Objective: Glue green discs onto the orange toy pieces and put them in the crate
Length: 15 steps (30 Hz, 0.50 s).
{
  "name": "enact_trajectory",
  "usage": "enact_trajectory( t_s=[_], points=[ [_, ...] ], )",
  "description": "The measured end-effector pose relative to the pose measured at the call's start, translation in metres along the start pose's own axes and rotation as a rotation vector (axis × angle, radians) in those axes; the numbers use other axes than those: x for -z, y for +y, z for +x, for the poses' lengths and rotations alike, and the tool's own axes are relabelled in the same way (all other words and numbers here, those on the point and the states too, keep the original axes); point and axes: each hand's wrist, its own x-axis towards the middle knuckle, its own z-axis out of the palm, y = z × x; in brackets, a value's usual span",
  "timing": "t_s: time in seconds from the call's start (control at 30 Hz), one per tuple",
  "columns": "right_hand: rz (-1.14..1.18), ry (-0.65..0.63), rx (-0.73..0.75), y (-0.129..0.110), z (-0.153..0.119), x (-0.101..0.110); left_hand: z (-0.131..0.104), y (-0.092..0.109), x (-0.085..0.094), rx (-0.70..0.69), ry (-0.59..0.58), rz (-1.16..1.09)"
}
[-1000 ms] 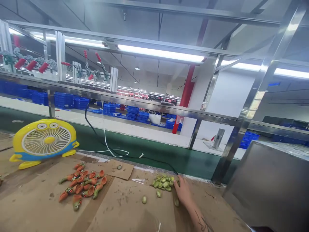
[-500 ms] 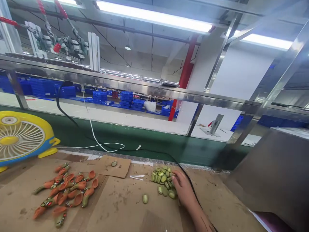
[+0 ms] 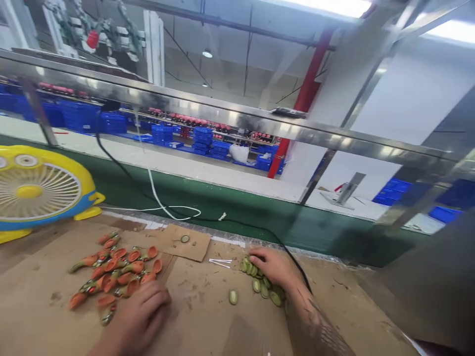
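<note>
My right hand [image 3: 273, 267] rests over a pile of green oval pieces [image 3: 256, 269], its fingers apart and reaching over the left side of the pile. One loose green oval piece [image 3: 233, 296] lies left of the pile on the cardboard. My left hand [image 3: 143, 309] is at the lower left, slightly blurred, with curled fingers pressed together; whether anything is inside them is hidden. Just beyond it lies a group of orange and green cup-ended pieces [image 3: 111, 265], shaped like small pipes or boots. The left hand overlaps the near edge of that group.
A yellow and blue fan [image 3: 79, 183] stands at the left. A cardboard sheet [image 3: 198, 244] bears a green ring-like piece [image 3: 185, 239]. Several white sticks [image 3: 220, 262] lie beside it. A black cable [image 3: 267, 228] runs behind my right hand. A metal rail [image 3: 222, 116] crosses ahead.
My left hand has come into view from below, near the orange and green pieces. My right hand has shifted leftward over the green oval pile. The view has tilted down.
</note>
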Motion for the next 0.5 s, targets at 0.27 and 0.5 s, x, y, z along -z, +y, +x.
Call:
enact_trajectory(
  t_s=[0.27,0.5],
  points=[
    [0.007,-0.012,-0.011,0.008,-0.069,0.02,0.004,-0.006,0.014,0.382,0.111,0.6],
    [0.018,0.263,-0.041,0.03,-0.177,0.01,0.018,0.012,0.02,0.415,0.03,0.381]
  ],
)
